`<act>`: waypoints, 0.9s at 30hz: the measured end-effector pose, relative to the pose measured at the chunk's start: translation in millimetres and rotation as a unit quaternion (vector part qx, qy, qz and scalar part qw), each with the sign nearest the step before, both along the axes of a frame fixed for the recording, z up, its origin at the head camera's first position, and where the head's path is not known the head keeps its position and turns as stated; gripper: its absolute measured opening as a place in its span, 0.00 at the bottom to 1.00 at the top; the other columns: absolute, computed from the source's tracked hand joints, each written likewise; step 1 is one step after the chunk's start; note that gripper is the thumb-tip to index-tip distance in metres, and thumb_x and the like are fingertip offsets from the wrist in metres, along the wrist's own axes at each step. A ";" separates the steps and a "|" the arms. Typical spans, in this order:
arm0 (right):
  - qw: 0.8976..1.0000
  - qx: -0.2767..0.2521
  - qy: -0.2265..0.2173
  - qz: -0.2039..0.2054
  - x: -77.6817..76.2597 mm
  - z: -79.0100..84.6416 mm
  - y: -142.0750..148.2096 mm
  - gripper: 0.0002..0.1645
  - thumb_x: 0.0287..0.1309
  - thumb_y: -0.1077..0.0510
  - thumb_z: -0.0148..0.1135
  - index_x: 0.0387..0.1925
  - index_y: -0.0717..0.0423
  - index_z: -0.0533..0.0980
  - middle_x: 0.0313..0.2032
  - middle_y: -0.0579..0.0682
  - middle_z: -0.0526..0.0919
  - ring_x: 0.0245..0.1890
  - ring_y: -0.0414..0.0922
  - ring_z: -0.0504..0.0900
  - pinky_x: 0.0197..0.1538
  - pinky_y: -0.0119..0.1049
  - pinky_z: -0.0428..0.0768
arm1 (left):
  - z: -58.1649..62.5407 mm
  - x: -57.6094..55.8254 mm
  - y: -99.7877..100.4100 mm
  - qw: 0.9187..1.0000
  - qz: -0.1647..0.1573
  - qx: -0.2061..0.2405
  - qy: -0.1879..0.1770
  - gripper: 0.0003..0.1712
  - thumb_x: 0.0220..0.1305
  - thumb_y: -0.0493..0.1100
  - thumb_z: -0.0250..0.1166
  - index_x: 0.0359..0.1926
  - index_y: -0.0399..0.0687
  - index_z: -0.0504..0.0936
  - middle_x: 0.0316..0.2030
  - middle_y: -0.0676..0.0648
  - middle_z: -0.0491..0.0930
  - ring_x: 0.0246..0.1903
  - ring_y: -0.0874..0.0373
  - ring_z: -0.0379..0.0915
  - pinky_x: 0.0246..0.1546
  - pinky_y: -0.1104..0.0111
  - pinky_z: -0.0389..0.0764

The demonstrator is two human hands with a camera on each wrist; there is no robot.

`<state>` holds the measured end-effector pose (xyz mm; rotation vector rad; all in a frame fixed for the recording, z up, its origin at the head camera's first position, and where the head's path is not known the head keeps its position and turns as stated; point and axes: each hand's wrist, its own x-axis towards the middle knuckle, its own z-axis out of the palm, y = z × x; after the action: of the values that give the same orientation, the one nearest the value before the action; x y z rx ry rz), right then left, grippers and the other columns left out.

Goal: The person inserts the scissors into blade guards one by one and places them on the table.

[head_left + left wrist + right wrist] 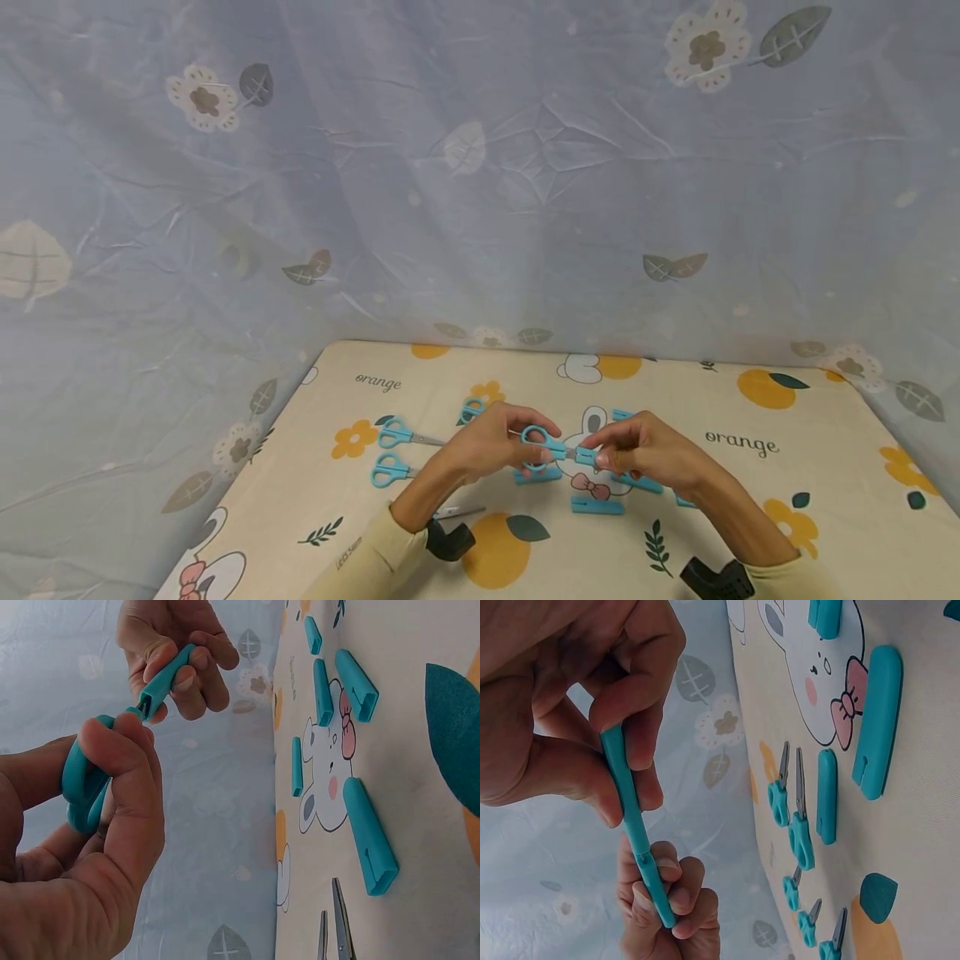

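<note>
My left hand grips a pair of scissors by its light-blue handles, blades pointing right. From the other side, my right hand pinches a matching blue blade cover between thumb and fingers. A short stretch of blade shows between handles and cover in the head view. Seen from the left wrist, the open end of the cover sits around the blades, close to the handles. Both hands are raised over the table. In the right wrist view, cover and scissors line up end to end.
Several uncapped scissors lie at the left of the table, blades mostly pointing right. Loose blue covers are spread below and around the hands. The printed tablecloth meets a hanging floral curtain behind and at the left.
</note>
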<state>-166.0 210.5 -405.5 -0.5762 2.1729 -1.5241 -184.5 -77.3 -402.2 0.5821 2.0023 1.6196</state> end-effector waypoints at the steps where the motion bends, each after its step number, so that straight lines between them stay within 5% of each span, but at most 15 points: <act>1: 1.000 -0.002 0.001 0.001 -0.1 -0.2 -0.5 0.21 0.73 0.63 0.65 0.60 0.75 0.81 0.28 0.45 0.81 0.24 0.39 0.71 0.28 0.32 0.72 | -0.4 -0.1 -0.1 1.000 0.001 0.002 -0.005 0.17 0.69 0.31 0.72 0.57 0.37 0.87 0.34 0.49 0.82 0.30 0.59 0.83 0.34 0.67 0.90; 8: 1.000 0.002 0.015 -0.004 -0.7 -1.0 -2.7 0.19 0.72 0.65 0.65 0.58 0.74 0.82 0.30 0.48 0.81 0.31 0.39 0.77 0.33 0.31 0.78 | -2.3 0.0 0.2 1.000 0.012 0.010 -0.020 0.16 0.68 0.32 0.73 0.56 0.39 0.88 0.34 0.49 0.81 0.28 0.59 0.81 0.34 0.68 0.89; 27: 1.000 -0.007 0.005 -0.004 -3.3 -2.2 -4.7 0.20 0.72 0.65 0.65 0.59 0.75 0.81 0.27 0.45 0.81 0.24 0.39 0.71 0.28 0.31 0.71 | -1.1 0.0 1.8 0.999 0.002 -0.014 0.047 0.16 0.68 0.30 0.72 0.55 0.41 0.89 0.35 0.47 0.87 0.28 0.59 0.84 0.34 0.65 0.91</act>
<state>-169.3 205.8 -407.7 -0.5826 2.1769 -1.5448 -184.5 -75.5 -403.4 0.6565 2.0923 1.5895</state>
